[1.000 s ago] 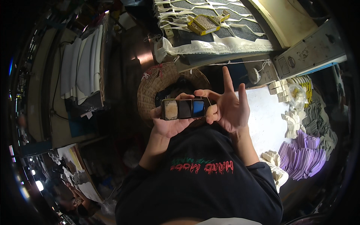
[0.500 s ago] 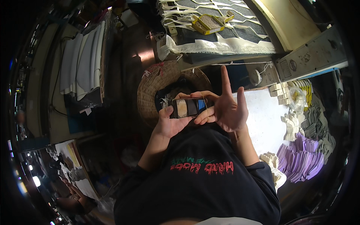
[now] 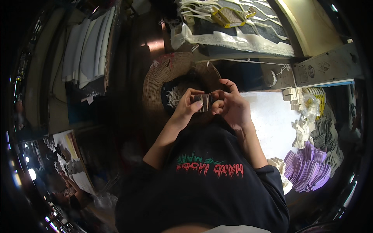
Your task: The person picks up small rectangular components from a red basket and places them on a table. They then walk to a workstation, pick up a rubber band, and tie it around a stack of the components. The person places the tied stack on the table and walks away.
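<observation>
A small dark block-like bundle (image 3: 206, 101), crossed by thin pale bands, is held in front of my chest. My left hand (image 3: 187, 108) is closed around its left end, thumb pressed on the near face. My right hand (image 3: 237, 108) meets the right end with curled fingers, the index finger bent above. Fingers partly cover the bundle, and its exact kind is unclear. Beyond my hands sits a round wicker basket (image 3: 154, 86), with pale scraps (image 3: 175, 97) inside it.
Right of me, a white tabletop (image 3: 268, 124) carries stacks of purple pieces (image 3: 309, 167), grey pieces (image 3: 328, 136) and cream blocks (image 3: 293, 97). A yellow box (image 3: 229, 17) lies on a strip-covered dark surface ahead. Pale sheets (image 3: 87, 50) hang over a left-hand rack.
My right hand's spread fingers have curled in around the bundle's right end. The bundle now shows a shorter, banded face, and my left hand has shifted up and right.
</observation>
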A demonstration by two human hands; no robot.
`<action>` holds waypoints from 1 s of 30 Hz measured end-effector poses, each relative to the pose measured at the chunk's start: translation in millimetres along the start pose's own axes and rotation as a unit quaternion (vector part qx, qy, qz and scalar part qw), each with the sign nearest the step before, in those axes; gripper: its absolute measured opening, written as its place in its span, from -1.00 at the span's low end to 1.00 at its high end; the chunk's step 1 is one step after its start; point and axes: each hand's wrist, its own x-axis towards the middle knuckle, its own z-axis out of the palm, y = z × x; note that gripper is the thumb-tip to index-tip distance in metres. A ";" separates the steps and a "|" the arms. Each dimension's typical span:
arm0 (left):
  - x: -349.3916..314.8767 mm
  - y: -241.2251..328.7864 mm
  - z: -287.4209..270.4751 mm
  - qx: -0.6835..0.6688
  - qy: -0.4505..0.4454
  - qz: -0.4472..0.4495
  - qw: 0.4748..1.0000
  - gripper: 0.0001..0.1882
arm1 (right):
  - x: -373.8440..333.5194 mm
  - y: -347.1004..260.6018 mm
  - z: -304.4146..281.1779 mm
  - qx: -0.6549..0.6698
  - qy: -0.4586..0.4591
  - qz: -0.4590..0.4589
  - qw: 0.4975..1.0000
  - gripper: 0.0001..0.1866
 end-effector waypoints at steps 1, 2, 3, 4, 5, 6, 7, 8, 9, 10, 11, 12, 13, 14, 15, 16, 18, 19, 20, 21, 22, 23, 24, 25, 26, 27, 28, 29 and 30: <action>0.0 -3.9 -1.4 -0.005 0.009 -0.010 1.000 -0.40 | 1.0 4.3 -1.7 -0.006 0.013 0.008 1.000 -0.53; 0.6 -7.6 -2.6 -0.010 0.016 -0.016 1.000 -0.40 | 2.5 7.8 -2.4 -0.026 0.055 0.027 0.998 -0.62; -0.2 -10.5 -4.2 0.033 0.013 -0.007 0.999 -0.38 | 3.0 10.4 -2.8 -0.025 0.033 0.016 0.999 -0.77; -0.1 -13.4 -5.2 0.060 0.022 -0.017 0.998 -0.40 | 4.1 11.8 -2.7 -0.085 0.053 0.029 0.995 -0.77; -0.1 -15.8 -5.8 0.078 0.030 -0.019 0.996 -0.41 | 4.9 12.2 -2.3 -0.146 0.074 0.046 0.985 -0.77; 1.2 -17.4 -6.6 0.092 0.033 -0.012 0.995 -0.43 | 6.1 11.5 -2.2 -0.208 0.093 0.058 0.972 -0.77; 3.3 -18.5 -6.8 0.022 0.029 -0.020 0.999 -0.48 | 7.6 10.5 -1.9 -0.227 0.104 0.054 0.967 -0.78; 3.6 -18.7 -7.3 -0.013 0.032 -0.024 0.999 -0.50 | 8.8 8.6 -2.5 -0.249 0.118 0.071 0.959 -0.77; 4.6 -18.2 -7.4 -0.050 0.031 -0.031 0.998 -0.52 | 10.6 6.2 -3.7 -0.269 0.126 0.083 0.951 -0.76; 4.5 -17.0 -7.3 -0.079 0.044 -0.059 0.994 -0.54 | 12.0 3.8 -5.5 -0.283 0.119 0.084 0.948 -0.75; 4.3 -15.7 -6.3 -0.129 0.013 -0.028 0.991 -0.57 | 13.6 1.3 -8.1 -0.325 0.123 0.105 0.932 -0.75; 3.6 -13.2 -6.0 -0.181 0.030 -0.054 0.981 -0.57 | 15.0 -0.8 -10.9 -0.336 0.120 0.136 0.924 -0.73; 3.1 -10.3 -5.5 -0.233 0.048 -0.078 0.968 -0.55 | 15.9 -2.8 -14.3 -0.345 0.109 0.154 0.919 -0.70; 2.3 -7.2 -4.6 -0.293 0.045 -0.083 0.952 -0.54 | 17.2 -3.8 -17.5 -0.361 0.115 0.182 0.907 -0.66; 2.7 -3.4 -4.5 -0.282 0.055 -0.105 0.952 -0.37 | 17.2 -6.6 -21.3 -0.368 0.075 0.184 0.909 -0.62; 2.5 0.0 -3.4 -0.303 0.052 -0.117 0.944 -0.34 | 18.0 -7.4 -24.5 -0.356 0.055 0.160 0.919 -0.64; 2.1 6.2 -1.0 -0.331 0.050 -0.136 0.932 -0.30 | 18.7 -10.5 -30.3 -0.327 0.003 0.120 0.937 -0.67; 2.5 9.7 -1.4 -0.361 0.046 -0.131 0.922 -0.28 | 18.9 -12.7 -32.7 -0.282 0.008 0.111 0.953 -0.69; 2.9 13.0 -2.1 -0.387 0.048 -0.136 0.911 -0.26 | 19.2 -13.1 -34.5 -0.241 -0.027 0.084 0.966 -0.69; 3.7 15.8 -3.0 -0.405 0.049 -0.132 0.903 -0.24 | 19.1 -12.8 -35.6 -0.206 -0.040 0.054 0.976 -0.69; 4.4 18.3 -4.2 -0.423 0.048 -0.140 0.894 -0.21 | 19.3 -12.4 -36.2 -0.172 -0.047 0.023 0.984 -0.69; 4.9 20.0 -4.8 -0.435 0.046 -0.137 0.889 -0.19 | 18.4 -11.4 -36.7 -0.149 -0.036 0.044 0.987 -0.69; 4.8 22.2 -6.2 -0.442 0.041 -0.129 0.887 -0.17 | 18.5 -10.0 -36.3 -0.125 -0.032 0.057 0.990 -0.69; 4.9 24.3 -7.2 -0.459 0.050 -0.140 0.876 -0.11 | 17.8 -8.7 -35.7 -0.100 -0.027 0.070 0.992 -0.69; 5.2 26.5 -8.1 -0.465 0.063 -0.142 0.872 -0.10 | 18.1 -6.9 -34.5 -0.072 -0.036 0.085 0.993 -0.69; 6.1 29.2 -9.1 -0.471 0.064 -0.139 0.869 -0.08 | 19.2 -6.1 -33.2 -0.040 -0.028 0.080 0.996 -0.68; 6.1 31.4 -8.5 -0.469 0.082 -0.146 0.867 -0.07 | 20.1 -4.9 -31.8 -0.005 -0.033 0.078 0.996 -0.68; 6.0 33.9 -7.5 -0.475 0.083 -0.146 0.864 -0.04 | 22.0 -3.4 -29.9 0.029 -0.037 0.064 0.997 -0.67; 5.9 36.1 -5.0 -0.481 0.066 -0.135 0.864 -0.07 | 23.4 -3.0 -28.5 0.043 -0.011 0.068 0.997 -0.67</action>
